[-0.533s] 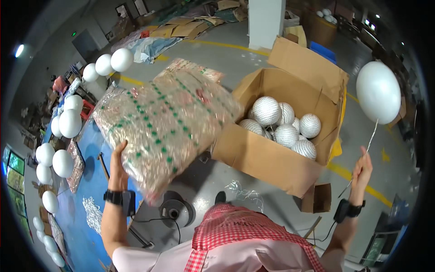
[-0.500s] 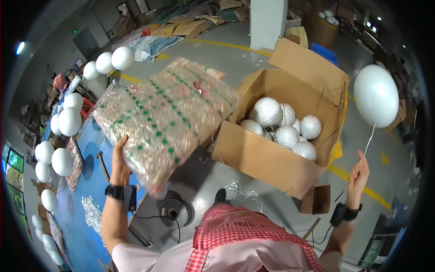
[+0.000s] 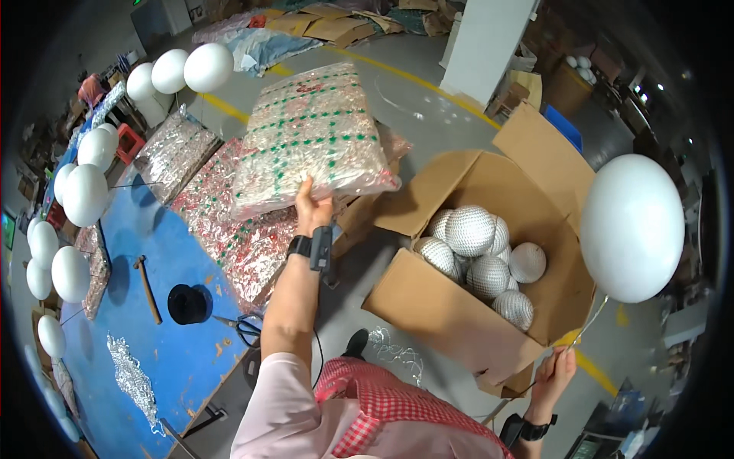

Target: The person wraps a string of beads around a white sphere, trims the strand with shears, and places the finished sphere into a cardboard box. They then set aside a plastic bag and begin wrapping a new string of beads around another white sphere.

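White and clear, both gripped

The right hand (image 3: 554, 376) has its fingers pinched on a thin stick (image 3: 590, 323) topped by a white oval ball (image 3: 631, 228), right of the cardboard box (image 3: 451, 317); probably light and easily dented, best held by the stick. Farther, the left hand (image 3: 314, 210) clamps the near edge of a green-patterned plastic bag (image 3: 310, 141), likely soft and slippery, some fingers hidden.
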{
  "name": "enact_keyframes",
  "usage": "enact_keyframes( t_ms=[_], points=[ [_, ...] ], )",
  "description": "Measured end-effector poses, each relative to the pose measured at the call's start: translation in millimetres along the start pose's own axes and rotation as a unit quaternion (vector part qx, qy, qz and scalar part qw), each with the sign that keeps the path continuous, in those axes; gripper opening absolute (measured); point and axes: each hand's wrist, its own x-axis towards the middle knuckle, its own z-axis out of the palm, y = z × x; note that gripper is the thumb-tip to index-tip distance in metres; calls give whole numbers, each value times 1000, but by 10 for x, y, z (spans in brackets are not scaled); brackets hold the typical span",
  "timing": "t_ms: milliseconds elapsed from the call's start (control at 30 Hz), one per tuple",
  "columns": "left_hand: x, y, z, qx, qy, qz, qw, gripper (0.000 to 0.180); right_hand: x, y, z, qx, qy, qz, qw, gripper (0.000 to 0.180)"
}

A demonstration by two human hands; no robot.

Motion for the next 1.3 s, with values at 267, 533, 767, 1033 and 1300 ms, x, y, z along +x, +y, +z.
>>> enact_keyframes(
  t_ms=[267, 533, 767, 1033, 1300],
  points=[
    [163, -257, -278, 512, -104, -229, 821, 88, 241, 333, 703, -14, -19, 105, 994, 21],
    [556, 803, -779, 651, 197, 333, 653, 42, 411, 423, 1013, -13, -44, 134, 990, 21],
    [1118, 1046, -805, 519, 47, -5, 853, 61, 396, 437, 1083, -30, -49, 138, 989, 21],
    [1076, 362, -306, 462, 42, -108, 879, 30, 378, 415, 1114, -30, -9, 136, 990, 20],
    [1205, 94, -29, 236, 1, -129, 963, 29, 281, 382, 1052, -33, 22, 141, 989, 22]
  ],
)
